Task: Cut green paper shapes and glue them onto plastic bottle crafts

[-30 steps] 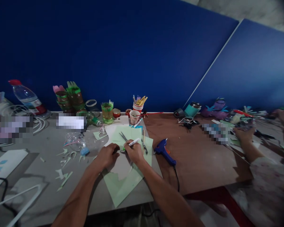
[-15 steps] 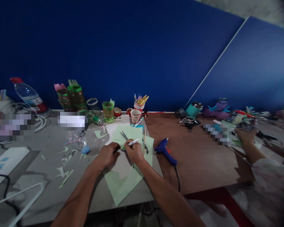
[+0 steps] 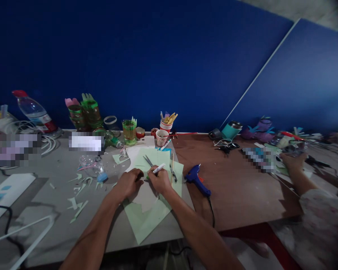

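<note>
In my right hand [image 3: 160, 181] is a white marker [image 3: 159, 168], gripped like a pen, with its green end pointing down toward my left fingers. My left hand [image 3: 132, 183] is closed with its fingers curled close to that end; whatever the fingertips pinch is too small to make out. Both hands are over light green paper sheets [image 3: 142, 225] and a pale grey-white piece [image 3: 147, 200]. Just beyond the hands lie scissors [image 3: 147, 160], their handles hidden by my right hand. A dark pen [image 3: 173, 173] rests on the paper to the right.
A blue glue gun [image 3: 197, 180] lies right of the paper. Paper scraps [image 3: 79, 210] and a clear plastic bottle piece [image 3: 92, 165] are on the left. Paper cups [image 3: 161, 137] and a green-rimmed cup [image 3: 129, 133] stand behind. Another person's hand [image 3: 294, 161] works at the far right.
Both hands keep nearly the same place and grip. The view has shifted very slightly.
</note>
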`<action>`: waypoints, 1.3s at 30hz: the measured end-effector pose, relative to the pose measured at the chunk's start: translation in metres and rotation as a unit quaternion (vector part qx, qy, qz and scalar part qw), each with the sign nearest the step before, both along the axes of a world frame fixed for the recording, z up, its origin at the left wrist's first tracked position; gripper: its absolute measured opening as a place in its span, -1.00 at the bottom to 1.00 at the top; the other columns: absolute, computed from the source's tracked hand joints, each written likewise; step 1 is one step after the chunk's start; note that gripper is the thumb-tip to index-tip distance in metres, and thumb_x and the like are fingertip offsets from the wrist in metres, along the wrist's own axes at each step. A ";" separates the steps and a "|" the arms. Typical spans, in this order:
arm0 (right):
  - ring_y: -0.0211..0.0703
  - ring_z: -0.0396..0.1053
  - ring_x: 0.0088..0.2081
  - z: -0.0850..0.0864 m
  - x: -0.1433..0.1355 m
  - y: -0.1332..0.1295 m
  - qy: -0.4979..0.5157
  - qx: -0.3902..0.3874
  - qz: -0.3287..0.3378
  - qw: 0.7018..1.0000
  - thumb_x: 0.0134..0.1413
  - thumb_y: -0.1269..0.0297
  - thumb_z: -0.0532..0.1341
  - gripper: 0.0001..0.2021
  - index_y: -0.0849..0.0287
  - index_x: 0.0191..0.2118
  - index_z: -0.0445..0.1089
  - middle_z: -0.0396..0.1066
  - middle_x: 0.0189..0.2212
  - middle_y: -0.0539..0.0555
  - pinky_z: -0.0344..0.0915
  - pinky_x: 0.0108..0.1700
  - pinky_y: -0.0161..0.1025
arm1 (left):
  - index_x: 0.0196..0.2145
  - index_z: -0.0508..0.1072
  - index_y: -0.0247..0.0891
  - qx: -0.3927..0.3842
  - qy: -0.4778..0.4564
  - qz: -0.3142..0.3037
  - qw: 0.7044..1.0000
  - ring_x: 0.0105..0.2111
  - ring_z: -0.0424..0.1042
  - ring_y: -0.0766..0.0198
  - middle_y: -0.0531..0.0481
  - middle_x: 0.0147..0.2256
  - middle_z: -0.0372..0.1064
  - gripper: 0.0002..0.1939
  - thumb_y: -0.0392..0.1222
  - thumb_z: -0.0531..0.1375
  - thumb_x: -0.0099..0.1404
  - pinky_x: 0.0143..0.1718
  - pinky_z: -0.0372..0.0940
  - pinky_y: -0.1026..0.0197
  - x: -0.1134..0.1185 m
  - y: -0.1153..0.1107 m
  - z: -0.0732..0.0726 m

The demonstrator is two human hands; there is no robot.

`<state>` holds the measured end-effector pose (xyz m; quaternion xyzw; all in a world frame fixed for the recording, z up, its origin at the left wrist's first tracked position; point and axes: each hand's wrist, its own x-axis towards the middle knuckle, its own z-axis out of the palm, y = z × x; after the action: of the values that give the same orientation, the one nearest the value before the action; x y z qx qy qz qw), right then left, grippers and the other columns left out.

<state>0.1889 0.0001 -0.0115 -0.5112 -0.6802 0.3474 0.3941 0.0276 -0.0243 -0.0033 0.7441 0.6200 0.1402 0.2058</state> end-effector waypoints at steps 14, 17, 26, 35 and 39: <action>-0.26 0.22 -0.54 0.002 0.001 0.000 0.019 -0.020 -0.001 1.000 -0.04 0.21 0.10 -0.81 0.15 -0.55 0.34 0.25 -0.66 -0.07 0.08 -0.49 -0.38 | -0.21 0.45 -0.22 -0.007 -0.009 0.006 1.000 -0.17 0.44 0.05 -0.16 -0.16 0.48 -0.76 -0.21 0.11 0.15 -0.18 0.24 0.14 0.001 0.000 0.002; -0.28 0.17 -0.58 0.001 0.002 0.003 0.035 -0.037 -0.024 0.998 -0.05 0.21 0.09 -0.80 0.16 -0.56 0.32 0.19 -0.69 -0.10 0.05 -0.52 -0.38 | -0.18 0.45 -0.23 -0.015 0.000 0.008 1.000 -0.15 0.44 0.05 -0.17 -0.12 0.47 -0.75 -0.21 0.12 0.16 -0.15 0.23 0.13 0.000 0.002 -0.001; -0.26 0.21 -0.57 0.001 0.007 0.005 -0.039 -0.027 -0.049 0.998 -0.04 0.28 0.07 -0.81 0.16 -0.56 0.35 0.23 -0.69 -0.06 0.04 -0.52 -0.38 | -0.18 0.45 -0.23 -0.022 0.016 0.017 0.999 -0.17 0.45 0.08 -0.15 -0.13 0.47 -0.75 -0.19 0.12 0.17 -0.18 0.25 0.16 0.003 0.000 0.003; -0.26 0.23 -0.56 0.005 0.006 0.003 -0.076 -0.026 -0.030 0.996 -0.01 0.28 0.08 -0.80 0.15 -0.52 0.40 0.30 -0.67 -0.04 0.04 -0.52 -0.39 | -0.19 0.46 -0.22 -0.024 0.002 0.019 1.000 -0.15 0.45 0.07 -0.16 -0.12 0.47 -0.75 -0.21 0.13 0.16 -0.15 0.25 0.15 0.003 0.001 0.003; -0.26 0.18 -0.61 0.004 0.007 0.005 -0.080 -0.013 -0.025 0.996 -0.03 0.33 0.08 -0.80 0.16 -0.57 0.37 0.23 -0.72 -0.04 -0.02 -0.56 -0.36 | -0.21 0.47 -0.22 -0.012 -0.012 0.017 1.000 -0.15 0.45 0.03 -0.18 -0.13 0.47 -0.77 -0.20 0.12 0.16 -0.14 0.25 0.11 0.003 0.000 0.003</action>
<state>0.1964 0.0047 -0.0079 -0.5592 -0.6917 0.3047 0.3405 0.0304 -0.0245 0.0001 0.7295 0.6315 0.1448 0.2194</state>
